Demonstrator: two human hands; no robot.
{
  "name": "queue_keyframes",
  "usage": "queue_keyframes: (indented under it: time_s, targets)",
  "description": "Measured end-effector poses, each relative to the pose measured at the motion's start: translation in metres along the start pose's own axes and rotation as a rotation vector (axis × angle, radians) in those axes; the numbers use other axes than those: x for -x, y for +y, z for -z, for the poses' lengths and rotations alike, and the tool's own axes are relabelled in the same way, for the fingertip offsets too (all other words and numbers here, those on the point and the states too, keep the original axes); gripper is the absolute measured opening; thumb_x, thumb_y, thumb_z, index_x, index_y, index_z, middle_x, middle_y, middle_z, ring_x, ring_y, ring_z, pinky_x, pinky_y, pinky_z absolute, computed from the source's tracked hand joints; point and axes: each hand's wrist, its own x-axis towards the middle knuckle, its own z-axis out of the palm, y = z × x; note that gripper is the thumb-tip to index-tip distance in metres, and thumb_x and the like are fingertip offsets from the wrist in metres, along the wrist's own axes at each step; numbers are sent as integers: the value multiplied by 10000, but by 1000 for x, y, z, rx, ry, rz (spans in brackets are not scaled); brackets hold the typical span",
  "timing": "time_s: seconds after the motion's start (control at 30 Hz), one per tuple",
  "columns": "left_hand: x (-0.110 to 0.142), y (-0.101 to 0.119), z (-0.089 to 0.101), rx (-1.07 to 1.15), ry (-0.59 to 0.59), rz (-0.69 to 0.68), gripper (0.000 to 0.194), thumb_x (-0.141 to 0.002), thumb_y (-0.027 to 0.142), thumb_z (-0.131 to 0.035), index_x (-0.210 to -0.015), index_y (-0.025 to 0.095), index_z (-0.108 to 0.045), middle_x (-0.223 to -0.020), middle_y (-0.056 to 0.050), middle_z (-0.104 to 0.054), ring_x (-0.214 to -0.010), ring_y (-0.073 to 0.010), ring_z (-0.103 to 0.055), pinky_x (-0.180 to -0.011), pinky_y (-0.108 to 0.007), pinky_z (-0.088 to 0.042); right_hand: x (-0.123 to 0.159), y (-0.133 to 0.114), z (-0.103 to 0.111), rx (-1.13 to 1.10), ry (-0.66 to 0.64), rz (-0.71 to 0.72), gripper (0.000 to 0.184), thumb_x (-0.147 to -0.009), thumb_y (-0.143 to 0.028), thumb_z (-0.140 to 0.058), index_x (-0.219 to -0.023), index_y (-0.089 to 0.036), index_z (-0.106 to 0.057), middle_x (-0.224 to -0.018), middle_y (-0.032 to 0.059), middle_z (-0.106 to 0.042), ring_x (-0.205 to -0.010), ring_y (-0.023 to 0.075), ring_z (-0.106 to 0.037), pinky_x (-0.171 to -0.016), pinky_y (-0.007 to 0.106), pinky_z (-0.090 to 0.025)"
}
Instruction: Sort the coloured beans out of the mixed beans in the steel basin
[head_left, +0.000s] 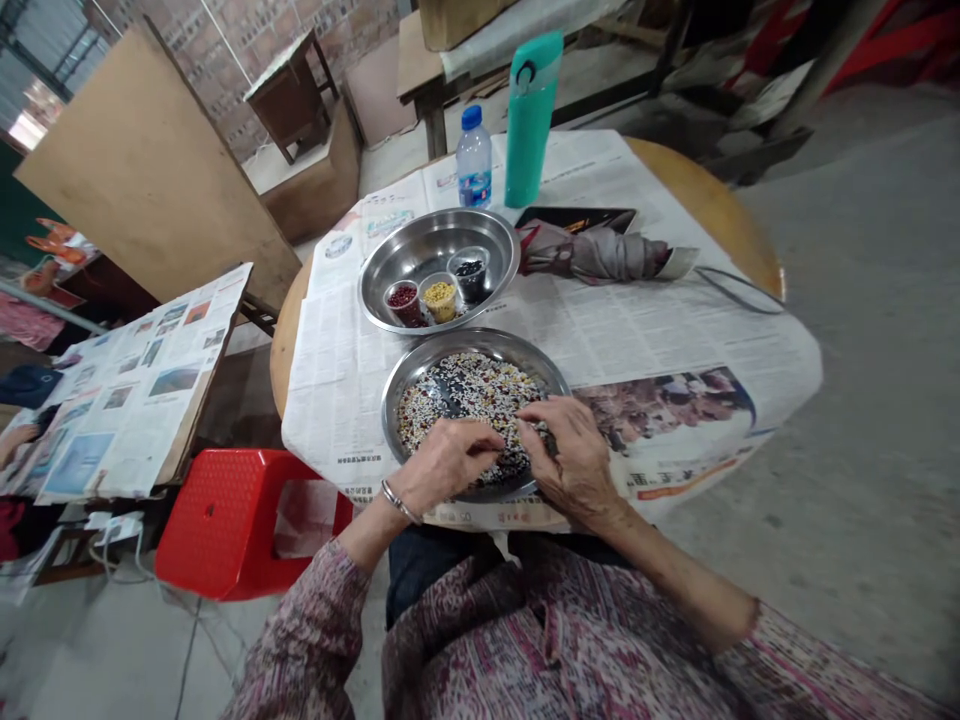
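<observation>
The left hand and right hand lie palm down and close together, their fingers curled inward with the tips nearly meeting; whether either hand pinches anything is hard to tell from here.

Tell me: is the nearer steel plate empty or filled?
Filled: the nearer steel plate holds mixed white, dark and yellow grains across most of its base.

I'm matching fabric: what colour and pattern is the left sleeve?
The left sleeve is mauve-pink with a mottled print, clearest in the head view.
</observation>
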Motion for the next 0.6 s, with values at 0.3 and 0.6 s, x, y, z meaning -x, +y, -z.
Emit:
queue_keyframes:
  time_s: [0.3,0.6]
  targets:
    - [16,-10,-8,-273,-105,-154,324,-946,71,-430,-1125,224,-653,-1151,-45,-624,-1073,-171,-580,-972,-327,-510,1,1,0,17,1,28,176,-883,-136,-549,-1030,-228,-572,-935,47,-679,-906,223,-618,-929,438,-479]
    - [-26,-14,-6,-263,78,60,251,-944,111,-459,-1105,191,-634,-1070,-55,-590,-975,-163,-600,-899,-289,-536,1,2,-1,21,2,26,179,-882,-124,-550,-1035,-216,-564,-952,62,-675,-928,231,-610,-936,448,-482]
